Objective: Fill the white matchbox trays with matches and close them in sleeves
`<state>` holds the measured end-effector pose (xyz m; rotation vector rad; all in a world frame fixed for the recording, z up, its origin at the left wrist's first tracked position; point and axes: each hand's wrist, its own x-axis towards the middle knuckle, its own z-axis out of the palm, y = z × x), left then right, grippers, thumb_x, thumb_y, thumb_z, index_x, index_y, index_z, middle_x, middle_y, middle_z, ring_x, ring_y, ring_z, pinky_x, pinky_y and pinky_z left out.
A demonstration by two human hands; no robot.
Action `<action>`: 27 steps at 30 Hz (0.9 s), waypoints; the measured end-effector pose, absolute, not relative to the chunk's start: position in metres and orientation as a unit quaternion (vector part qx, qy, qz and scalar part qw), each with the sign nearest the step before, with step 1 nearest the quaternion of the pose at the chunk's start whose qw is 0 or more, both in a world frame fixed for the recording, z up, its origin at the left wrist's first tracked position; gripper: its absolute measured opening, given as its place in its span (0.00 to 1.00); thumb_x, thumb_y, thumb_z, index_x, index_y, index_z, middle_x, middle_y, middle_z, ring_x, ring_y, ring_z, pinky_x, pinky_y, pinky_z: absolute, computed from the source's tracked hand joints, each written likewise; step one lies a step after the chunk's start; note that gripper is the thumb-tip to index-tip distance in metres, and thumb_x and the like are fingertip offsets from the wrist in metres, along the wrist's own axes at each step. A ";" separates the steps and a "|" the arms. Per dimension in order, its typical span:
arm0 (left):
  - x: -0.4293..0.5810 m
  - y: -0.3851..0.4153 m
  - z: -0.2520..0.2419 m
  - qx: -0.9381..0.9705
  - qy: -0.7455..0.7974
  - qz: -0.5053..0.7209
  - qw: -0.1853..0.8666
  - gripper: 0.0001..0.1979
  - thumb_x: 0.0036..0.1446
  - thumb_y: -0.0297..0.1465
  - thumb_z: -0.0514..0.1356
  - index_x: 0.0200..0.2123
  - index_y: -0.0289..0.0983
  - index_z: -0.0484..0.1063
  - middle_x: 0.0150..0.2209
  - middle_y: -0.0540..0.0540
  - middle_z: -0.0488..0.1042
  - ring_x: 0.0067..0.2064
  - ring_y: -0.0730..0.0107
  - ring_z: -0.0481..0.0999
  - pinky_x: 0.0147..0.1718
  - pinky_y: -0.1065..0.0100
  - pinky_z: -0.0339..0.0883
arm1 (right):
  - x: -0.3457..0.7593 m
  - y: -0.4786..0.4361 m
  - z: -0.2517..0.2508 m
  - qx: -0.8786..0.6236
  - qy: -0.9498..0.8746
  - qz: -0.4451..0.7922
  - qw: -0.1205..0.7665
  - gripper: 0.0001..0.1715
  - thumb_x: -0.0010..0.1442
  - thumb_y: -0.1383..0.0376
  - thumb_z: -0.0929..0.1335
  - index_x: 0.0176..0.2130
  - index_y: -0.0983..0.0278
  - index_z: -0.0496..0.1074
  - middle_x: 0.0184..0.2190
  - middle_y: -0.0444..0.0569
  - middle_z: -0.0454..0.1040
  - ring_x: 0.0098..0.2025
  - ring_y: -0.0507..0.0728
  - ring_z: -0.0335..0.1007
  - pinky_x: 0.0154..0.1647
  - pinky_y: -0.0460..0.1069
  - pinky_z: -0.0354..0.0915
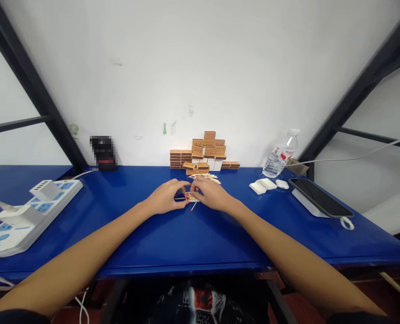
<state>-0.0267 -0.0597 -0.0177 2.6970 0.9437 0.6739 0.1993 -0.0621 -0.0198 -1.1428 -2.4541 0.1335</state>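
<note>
Because a loose match [193,207] lies on the blue worktop [177,245] at the near side of the small tray [195,200], any shift of the tray toward the person could roll or trap it. The tray rests between the two hands and contains red-headed matches. A second match [178,198] juts out at its left end, inside the curve of the left hand [166,196]; if the thumb presses inward, this match could be snapped or pushed askew.

The left fingers stand moderately wide around the left end, thumb nearer, forefinger farther; whether they grip the tray cannot be told. The right fingers, belonging to the right hand [213,193], are bent and close together over the right part; what they pinch is hidden. Caution: uneven pressure from either side could tip the tray and spill its contents.

Directly behind lies a match pile [210,178], near the right knuckles; a backward movement could scatter it. Beyond it, against the wall [220,67], rises the matchbox stack [209,150]. Its stepped, uneven upper boxes could topple if the front boxes are knocked.
</note>
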 end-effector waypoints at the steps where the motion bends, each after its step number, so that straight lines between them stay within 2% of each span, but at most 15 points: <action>1: -0.027 -0.059 -0.018 0.913 0.321 0.227 0.103 0.21 0.60 0.36 0.65 0.56 0.41 0.71 0.44 0.46 0.79 0.45 0.59 0.75 0.44 0.61 0.69 | 0.200 -0.062 -0.020 -0.410 -0.885 0.051 0.215 0.03 0.68 0.69 0.69 0.38 0.65 0.74 0.39 0.50 0.70 0.43 0.56 0.67 0.43 0.49 0.60; 11: -0.029 -0.055 -0.023 0.916 0.312 0.234 0.098 0.25 0.60 0.36 0.65 0.59 0.42 0.69 0.45 0.46 0.79 0.46 0.59 0.77 0.46 0.61 0.70 | 0.206 -0.059 -0.018 -0.418 -0.881 0.059 0.213 0.03 0.67 0.69 0.70 0.38 0.64 0.74 0.38 0.49 0.70 0.41 0.56 0.66 0.42 0.49 0.59; 22: -0.028 -0.057 -0.020 0.917 0.309 0.227 0.109 0.23 0.60 0.35 0.65 0.58 0.43 0.70 0.44 0.47 0.80 0.47 0.58 0.76 0.46 0.60 0.69 | 0.201 -0.061 -0.023 -0.373 -0.886 0.100 0.258 0.05 0.68 0.67 0.70 0.36 0.64 0.73 0.35 0.47 0.68 0.39 0.55 0.65 0.40 0.48 0.59; 27: -0.028 -0.056 -0.022 0.917 0.305 0.233 0.111 0.25 0.60 0.35 0.65 0.60 0.43 0.68 0.45 0.46 0.80 0.48 0.58 0.77 0.47 0.60 0.70 | 0.199 -0.063 -0.023 -0.363 -0.887 0.129 0.255 0.03 0.66 0.70 0.70 0.37 0.64 0.74 0.35 0.46 0.69 0.39 0.55 0.65 0.40 0.48 0.59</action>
